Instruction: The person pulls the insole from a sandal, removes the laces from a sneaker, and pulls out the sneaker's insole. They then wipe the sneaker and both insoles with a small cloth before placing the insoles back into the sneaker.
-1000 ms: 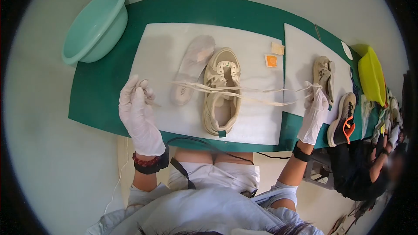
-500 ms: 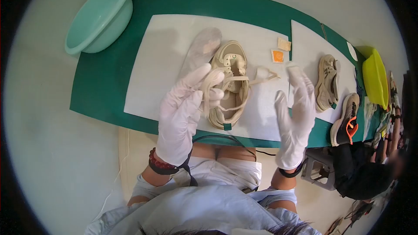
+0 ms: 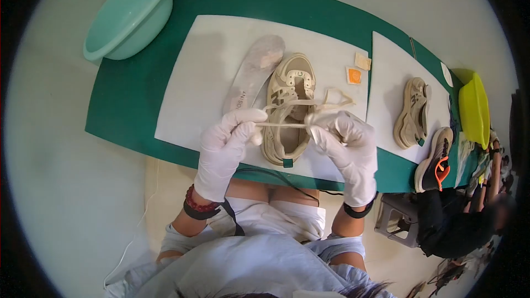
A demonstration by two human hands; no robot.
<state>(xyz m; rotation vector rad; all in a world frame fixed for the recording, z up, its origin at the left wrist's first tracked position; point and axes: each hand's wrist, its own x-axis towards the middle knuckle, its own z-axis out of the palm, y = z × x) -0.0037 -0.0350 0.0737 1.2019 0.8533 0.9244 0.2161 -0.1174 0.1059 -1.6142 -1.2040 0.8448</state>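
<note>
A beige sneaker (image 3: 301, 69) lies on the white mat (image 3: 187, 94), its toe pointing away and its heel with a green tab towards me. A pale shoelace (image 3: 280, 125) is stretched level across the shoe's opening. My left hand (image 3: 234, 132), in a white glove, pinches the lace left of the shoe. On the right side my right hand (image 3: 343, 138), also gloved, has its fingers closed round the lace. More lace loops out over the mat beyond my right hand. Left of the shoe rests a greyish insole (image 3: 251, 72) with lettering near its heel.
Two small packets (image 3: 354, 75) lie to the right of the shoe. A second beige sneaker (image 3: 412, 113) and a dark shoe with orange trim (image 3: 436, 160) are further right. A mint basin (image 3: 130, 16) stands back left, a yellow basin (image 3: 475, 110) right. Another person (image 3: 458, 221) sits at the right.
My right hand has moved left from beside the shoe, going from open to closed on the lace. My left hand has come down slightly, and the lace is now taut between both hands.
</note>
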